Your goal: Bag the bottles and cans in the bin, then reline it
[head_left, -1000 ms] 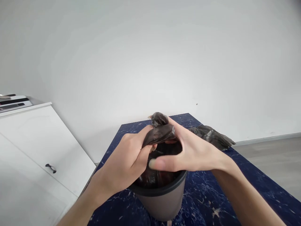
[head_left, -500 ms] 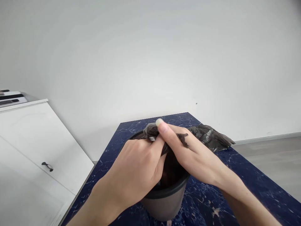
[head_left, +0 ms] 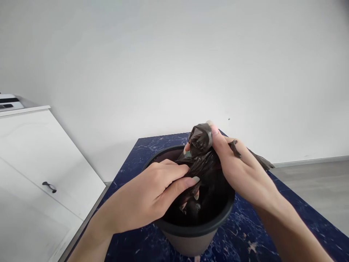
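Note:
A black plastic bag point(head_left: 203, 160) is bunched up above the mouth of a round bin point(head_left: 191, 242) with a dark rim. My left hand point(head_left: 160, 193) pinches the lower part of the bag between thumb and fingers, over the bin's left side. The gathered, twisted top is gripped by my right hand point(head_left: 231, 156), thumb upward. A thin strip of the plastic lies across the back of that hand. Most of the bin's inside is dark, and the lower end of the bag inside it is hard to make out.
The bin stands on a blue marble-patterned table point(head_left: 128, 167). More crumpled dark plastic point(head_left: 261, 160) shows behind my right hand. At left is a white cabinet point(head_left: 27, 153) with a black handle and a white device point(head_left: 9, 102) on top. A white wall rises behind.
My hands have moved apart. The right went up and right with the bunched top, while the left now pinches lower. More of the bag and the bin's opening shows.

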The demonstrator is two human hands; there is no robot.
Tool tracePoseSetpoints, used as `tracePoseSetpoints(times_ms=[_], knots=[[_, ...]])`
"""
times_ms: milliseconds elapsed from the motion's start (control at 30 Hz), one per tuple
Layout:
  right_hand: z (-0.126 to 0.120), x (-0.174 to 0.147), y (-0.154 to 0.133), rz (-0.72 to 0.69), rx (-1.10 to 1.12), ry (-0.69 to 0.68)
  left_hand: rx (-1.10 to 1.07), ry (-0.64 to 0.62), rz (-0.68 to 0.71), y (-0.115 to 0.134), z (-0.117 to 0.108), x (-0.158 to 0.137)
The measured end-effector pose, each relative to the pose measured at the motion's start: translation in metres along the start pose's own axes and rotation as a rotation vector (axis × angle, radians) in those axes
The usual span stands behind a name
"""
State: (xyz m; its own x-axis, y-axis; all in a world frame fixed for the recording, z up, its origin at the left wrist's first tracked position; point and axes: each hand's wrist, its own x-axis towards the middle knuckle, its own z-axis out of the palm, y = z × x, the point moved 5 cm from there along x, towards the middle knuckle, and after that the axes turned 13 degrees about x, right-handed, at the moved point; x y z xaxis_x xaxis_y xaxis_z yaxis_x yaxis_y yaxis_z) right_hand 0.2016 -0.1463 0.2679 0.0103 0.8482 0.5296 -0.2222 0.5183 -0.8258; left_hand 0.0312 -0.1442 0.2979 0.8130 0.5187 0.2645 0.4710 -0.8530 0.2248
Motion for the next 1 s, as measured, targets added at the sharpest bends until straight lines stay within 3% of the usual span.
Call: tracePoseSetpoints(times_ms=[167, 333, 467, 600, 733, 833, 1000], knots=[[-0.005, 0.007, -0.002, 0.065, 0.213, 0.002, -0.272, 0.015, -0.129, -0.015, -0.001, -0.007], [-0.008, 0.013, 0.003, 0.067, 0.440, -0.038, -0.463, 0.193, -0.167, -0.026, -0.006, -0.014], [-0.009, 0.015, 0.009, 0.148, 0.250, 0.057, -0.559, 0.213, -0.159, -0.032, -0.004, -0.011], [-0.007, 0.016, 0.004, 0.061, 0.121, 0.011, -0.554, 0.176, -0.144, -0.035, -0.006, -0.006], [-0.006, 0.017, 0.004, 0.063, 0.081, -0.088, -0.516, 0.059, -0.083, -0.028, -0.004, -0.002], [-0.003, 0.016, 0.001, 0.023, -0.077, -0.154, -0.371, 0.015, -0.036, -0.019, -0.001, -0.003], [0.008, 0.008, -0.004, -0.043, -0.217, -0.180, -0.103, 0.067, -0.023, -0.008, 0.004, -0.010]])
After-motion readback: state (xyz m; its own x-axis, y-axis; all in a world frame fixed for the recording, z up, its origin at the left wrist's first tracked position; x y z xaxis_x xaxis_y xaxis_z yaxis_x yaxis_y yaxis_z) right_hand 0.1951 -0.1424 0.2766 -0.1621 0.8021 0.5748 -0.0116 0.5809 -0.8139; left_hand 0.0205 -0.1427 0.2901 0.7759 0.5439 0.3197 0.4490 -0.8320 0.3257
